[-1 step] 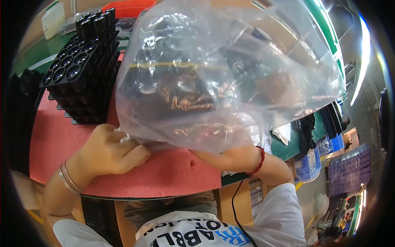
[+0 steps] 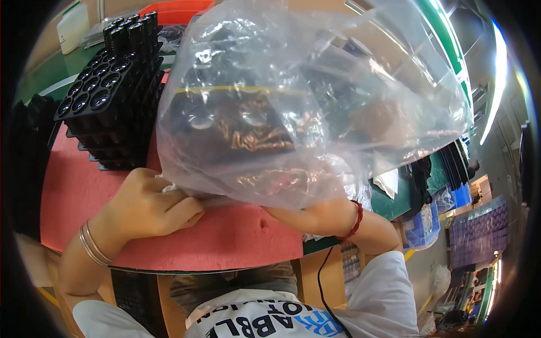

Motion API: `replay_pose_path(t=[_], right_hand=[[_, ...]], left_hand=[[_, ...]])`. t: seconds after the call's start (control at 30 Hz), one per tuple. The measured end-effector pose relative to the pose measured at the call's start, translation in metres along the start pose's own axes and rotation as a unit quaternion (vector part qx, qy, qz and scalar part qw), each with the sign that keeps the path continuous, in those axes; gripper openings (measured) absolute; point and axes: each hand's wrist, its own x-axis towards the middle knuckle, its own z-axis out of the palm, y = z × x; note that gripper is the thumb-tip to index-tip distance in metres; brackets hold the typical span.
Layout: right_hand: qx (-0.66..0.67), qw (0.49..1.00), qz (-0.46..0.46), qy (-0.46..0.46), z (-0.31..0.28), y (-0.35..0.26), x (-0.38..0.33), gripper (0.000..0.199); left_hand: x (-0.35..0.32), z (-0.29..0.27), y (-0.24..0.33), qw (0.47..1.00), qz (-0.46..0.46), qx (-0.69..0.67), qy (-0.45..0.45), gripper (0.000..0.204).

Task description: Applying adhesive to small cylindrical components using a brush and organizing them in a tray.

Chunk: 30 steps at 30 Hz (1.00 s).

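A large clear plastic bag (image 2: pixel 242 163) stands over the pink work mat in front of me and leans away to the right. My left hand (image 2: pixel 149 205) is closed on the bag's bunched lower left edge, its fingers curled. At the bag's lower right, my right hand (image 2: pixel 310 215) reaches in behind or inside the film, and its fingers are hidden. Through the film I make out dark shapes and a cluster of coppery, shiny pieces, too blurred to name.
Left of the bag rises a stack of black trays (image 2: pixel 112 129) holding round, glossy black parts. An orange-red bin (image 2: pixel 180 12) and a white plastic bottle (image 2: pixel 73 28) stand at the back. Blue bins (image 2: pixel 422 228) are beyond the right table edge. A black cable (image 2: pixel 321 281) hangs near my lap.
My left hand has shifted very slightly up and left with the bag's edge. The film has creased a little differently. Otherwise the two pictures are nearly alike.
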Motion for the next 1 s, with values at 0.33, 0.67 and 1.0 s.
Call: replay_pose_path(t=[0.33, 0.67, 1.0], right_hand=[[0.021, 0.997, 0.069, -0.017, 0.011, 0.001, -0.012, 0.014], [-0.045, 0.999, 0.024, 0.001, 0.001, 0.004, -0.006, 0.013], [-0.065, 0.998, -0.023, -0.01, -0.009, 0.007, 0.005, 0.011]], left_hand=[[-0.002, 0.0, -0.003, 0.992, -0.083, -0.089, -0.036, 0.017], [0.006, -0.01, -0.003, 0.994, -0.074, -0.07, -0.031, 0.017], [0.008, -0.012, -0.002, 0.999, -0.042, -0.018, 0.029, 0.019]])
